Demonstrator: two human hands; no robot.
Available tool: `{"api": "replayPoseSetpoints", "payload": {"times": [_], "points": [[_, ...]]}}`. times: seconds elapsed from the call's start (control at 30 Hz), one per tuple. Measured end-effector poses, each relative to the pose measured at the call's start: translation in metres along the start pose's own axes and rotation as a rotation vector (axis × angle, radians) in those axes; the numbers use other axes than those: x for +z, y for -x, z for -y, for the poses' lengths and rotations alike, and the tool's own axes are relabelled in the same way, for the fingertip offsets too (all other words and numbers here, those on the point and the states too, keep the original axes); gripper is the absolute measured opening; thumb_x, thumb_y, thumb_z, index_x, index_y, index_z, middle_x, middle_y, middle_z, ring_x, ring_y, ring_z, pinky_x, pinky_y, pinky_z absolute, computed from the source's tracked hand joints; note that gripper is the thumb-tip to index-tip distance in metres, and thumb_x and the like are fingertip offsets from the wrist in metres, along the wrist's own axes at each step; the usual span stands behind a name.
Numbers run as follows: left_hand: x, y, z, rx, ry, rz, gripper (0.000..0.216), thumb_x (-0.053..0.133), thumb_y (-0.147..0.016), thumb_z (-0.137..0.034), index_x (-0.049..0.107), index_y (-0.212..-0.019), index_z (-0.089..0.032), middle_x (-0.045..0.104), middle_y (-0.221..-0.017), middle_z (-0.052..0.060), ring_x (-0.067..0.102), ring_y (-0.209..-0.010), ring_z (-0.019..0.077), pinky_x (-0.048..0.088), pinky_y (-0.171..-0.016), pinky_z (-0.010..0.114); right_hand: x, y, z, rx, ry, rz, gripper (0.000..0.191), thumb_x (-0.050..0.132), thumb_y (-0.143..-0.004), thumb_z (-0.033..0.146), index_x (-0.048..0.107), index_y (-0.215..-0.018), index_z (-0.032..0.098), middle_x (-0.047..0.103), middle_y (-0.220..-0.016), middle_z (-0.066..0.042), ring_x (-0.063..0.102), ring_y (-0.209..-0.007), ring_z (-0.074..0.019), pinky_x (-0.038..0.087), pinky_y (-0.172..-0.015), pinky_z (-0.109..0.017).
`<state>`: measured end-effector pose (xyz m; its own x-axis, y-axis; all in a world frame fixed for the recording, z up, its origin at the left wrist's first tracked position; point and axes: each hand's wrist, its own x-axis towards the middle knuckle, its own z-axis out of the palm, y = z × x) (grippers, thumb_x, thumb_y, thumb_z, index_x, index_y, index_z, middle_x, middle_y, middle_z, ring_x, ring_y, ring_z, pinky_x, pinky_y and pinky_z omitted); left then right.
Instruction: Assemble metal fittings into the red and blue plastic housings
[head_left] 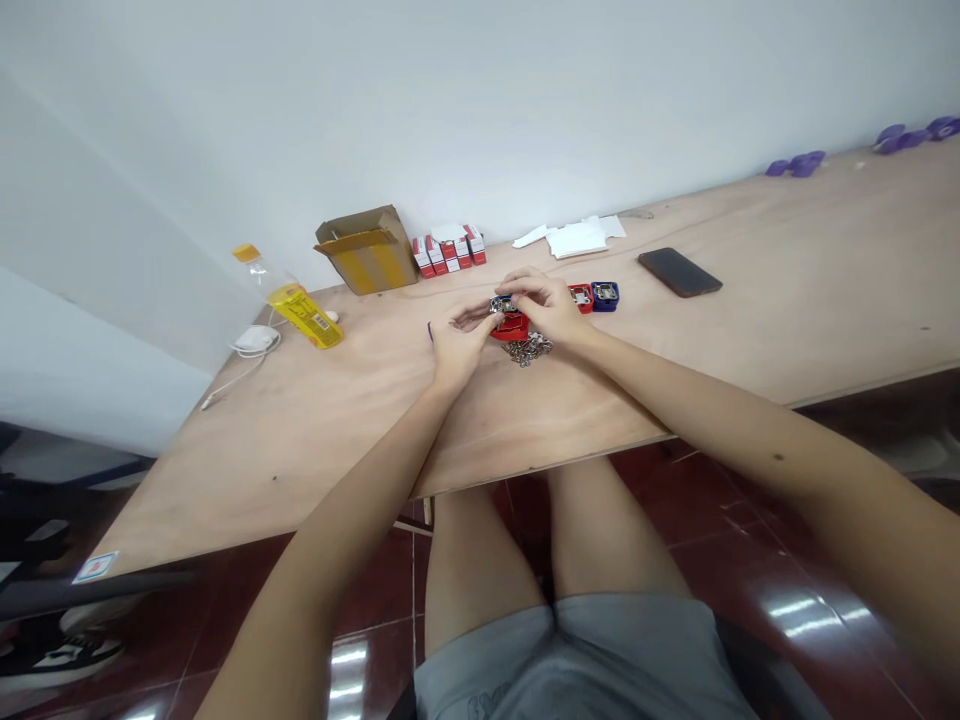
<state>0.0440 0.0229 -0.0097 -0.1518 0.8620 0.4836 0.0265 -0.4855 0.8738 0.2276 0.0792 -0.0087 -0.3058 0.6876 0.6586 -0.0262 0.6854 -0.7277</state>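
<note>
Over the middle of the table, my left hand [461,340] and my right hand [549,304] meet at a small silver metal part [502,303]. Fingers and thumbs of both hands close on it from either side. A red casing [513,328] is directly below the metal part, against the fingertips; whether the two are joined I cannot tell. Close beneath the casing lies a small heap of shiny metal pieces [529,349]. Just beyond my right hand stand a red casing with metal inside [580,297] and a blue one [606,296], side by side. Something blue peeks out beside my left fingers, mostly hidden.
An open cardboard box [367,255], red-and-white small boxes [450,252] and white papers [577,238] line the wall. A yellow-labelled bottle [300,312] lies left near a white charger [255,340]. A dark phone [679,272] is at right, purple objects [799,164] farther off.
</note>
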Motion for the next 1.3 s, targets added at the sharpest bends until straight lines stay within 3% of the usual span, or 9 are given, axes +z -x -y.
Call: {"api": "replayPoseSetpoints", "payload": {"times": [0.5, 0.87, 1.2, 1.3], "points": [[-0.0015, -0.0001, 0.0012, -0.002, -0.021, 0.019, 0.038, 0.097, -0.073, -0.037, 0.083, -0.102, -0.018, 0.085, -0.104, 0.011, 0.082, -0.102, 0.0292, 0.065, -0.107, 0.053, -0.0002, -0.0010, -0.0043, -0.017, -0.020, 0.002, 0.025, 0.065, -0.094, 0.018, 0.086, -0.100, 0.028, 0.073, -0.119, -0.008, 0.069, -0.118, -0.0267, 0.058, -0.108, -0.051], [-0.0028, -0.0008, 0.0014, -0.003, -0.037, 0.008, 0.037, 0.096, -0.074, -0.039, 0.083, -0.102, -0.018, 0.086, -0.104, 0.012, 0.082, -0.102, 0.0293, 0.065, -0.105, 0.052, 0.0014, -0.0004, -0.0050, 0.023, -0.027, 0.015, 0.019, 0.068, -0.094, 0.024, 0.086, -0.094, 0.027, 0.073, -0.121, -0.008, 0.068, -0.119, -0.0268, 0.058, -0.109, -0.050], [-0.0014, -0.0001, 0.0028, 0.002, -0.021, -0.002, 0.038, 0.097, -0.072, -0.040, 0.084, -0.100, -0.018, 0.086, -0.103, 0.011, 0.082, -0.101, 0.0291, 0.066, -0.104, 0.051, 0.0007, -0.0011, -0.0078, 0.031, -0.055, -0.001, 0.020, 0.070, -0.092, 0.024, 0.087, -0.101, 0.028, 0.073, -0.119, -0.008, 0.068, -0.120, -0.0267, 0.057, -0.110, -0.049], [-0.0015, 0.0000, 0.0026, -0.003, -0.025, 0.003, 0.037, 0.097, -0.072, -0.040, 0.084, -0.099, -0.019, 0.086, -0.102, 0.010, 0.082, -0.101, 0.0293, 0.066, -0.105, 0.052, 0.0002, -0.0011, -0.0071, 0.043, -0.051, 0.021, 0.016, 0.071, -0.093, 0.026, 0.086, -0.094, 0.028, 0.073, -0.117, -0.007, 0.068, -0.117, -0.0267, 0.057, -0.110, -0.050]]}}
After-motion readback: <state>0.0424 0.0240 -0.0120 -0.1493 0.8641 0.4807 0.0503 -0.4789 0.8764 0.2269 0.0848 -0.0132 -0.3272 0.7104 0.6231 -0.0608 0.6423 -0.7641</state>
